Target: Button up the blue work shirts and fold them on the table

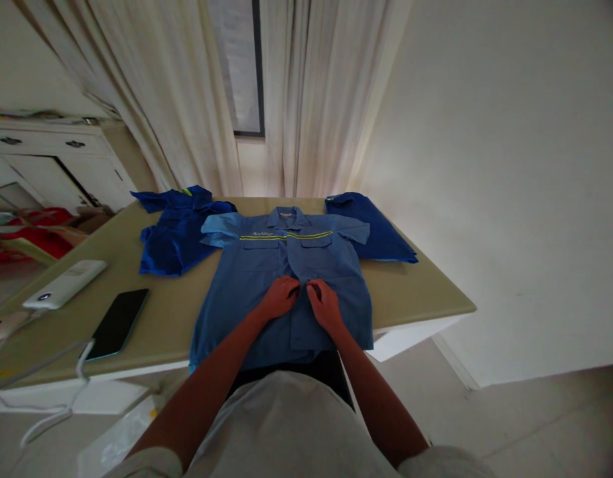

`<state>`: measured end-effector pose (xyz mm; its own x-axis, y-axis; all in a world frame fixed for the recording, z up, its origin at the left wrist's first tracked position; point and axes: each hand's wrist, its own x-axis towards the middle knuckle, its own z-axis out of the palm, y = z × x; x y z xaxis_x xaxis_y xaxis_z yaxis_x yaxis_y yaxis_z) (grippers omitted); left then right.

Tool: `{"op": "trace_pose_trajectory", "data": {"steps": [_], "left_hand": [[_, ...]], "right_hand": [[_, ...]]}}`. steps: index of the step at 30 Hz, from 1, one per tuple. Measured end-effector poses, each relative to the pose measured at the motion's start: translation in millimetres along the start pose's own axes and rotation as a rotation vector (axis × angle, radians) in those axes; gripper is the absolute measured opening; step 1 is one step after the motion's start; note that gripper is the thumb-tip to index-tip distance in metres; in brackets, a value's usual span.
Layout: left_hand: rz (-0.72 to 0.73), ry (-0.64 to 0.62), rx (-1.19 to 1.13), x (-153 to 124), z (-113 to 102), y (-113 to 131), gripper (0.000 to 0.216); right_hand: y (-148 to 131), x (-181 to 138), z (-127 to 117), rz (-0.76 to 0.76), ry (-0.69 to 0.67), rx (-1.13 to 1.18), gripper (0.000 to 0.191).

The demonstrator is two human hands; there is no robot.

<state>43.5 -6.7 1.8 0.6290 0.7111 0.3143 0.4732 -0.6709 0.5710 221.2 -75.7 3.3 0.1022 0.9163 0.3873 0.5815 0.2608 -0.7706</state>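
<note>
A blue-grey short-sleeved shirt (257, 299) lies face up on the table, collar at the far end and hem hanging over the near edge. Yellow stripes cross its chest above two flap pockets, and lettering shows on one side. My left hand (280, 297) has its fingers curled on the shirt's front beside the middle opening. Just across that opening, my right hand (324, 303) is closed on the other front edge. The fingertips are partly hidden, but both hands seem to pinch the cloth.
A crumpled bright blue garment (174, 229) lies at the back left, and a folded dark blue garment (373, 229) at the back right. On the left are a black phone (118, 323), a white device (68, 284) and a white cable (82, 362). Curtains (321, 99) hang behind the table (416, 292).
</note>
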Motion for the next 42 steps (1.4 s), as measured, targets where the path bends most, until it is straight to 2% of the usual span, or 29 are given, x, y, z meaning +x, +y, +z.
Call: {"op": "trace_pose_trajectory", "data": {"steps": [4,7,10,13,16,20,29,38,42], "left_hand": [[0.013,-0.018,0.110,-2,1,3,0.010],[0.053,-0.030,0.126,-4,2,6,0.026],[0.052,-0.038,0.182,-10,4,11,0.039],[-0.047,0.009,0.313,-26,8,19,0.052],[-0.099,0.027,0.423,-48,13,27,0.064],[-0.088,0.016,0.507,-66,18,35,0.066],[-0.061,0.028,0.580,-66,18,39,0.056],[-0.067,0.030,0.585,-67,19,40,0.055],[-0.056,0.040,0.541,-68,15,42,0.053]], "right_hand": [[0,-2,2,0.063,0.012,-0.032,0.030],[6,0,4,0.116,0.016,-0.039,0.024],[15,5,1,0.221,0.126,0.133,0.026],[22,8,-8,0.324,0.299,0.350,0.036],[24,7,-17,0.371,0.371,0.487,0.042],[24,5,-21,0.365,0.356,0.545,0.045],[24,5,-17,0.325,0.321,0.496,0.046],[28,2,-29,0.422,0.424,0.671,0.055],[19,0,-27,0.344,0.315,0.631,0.048]]}}
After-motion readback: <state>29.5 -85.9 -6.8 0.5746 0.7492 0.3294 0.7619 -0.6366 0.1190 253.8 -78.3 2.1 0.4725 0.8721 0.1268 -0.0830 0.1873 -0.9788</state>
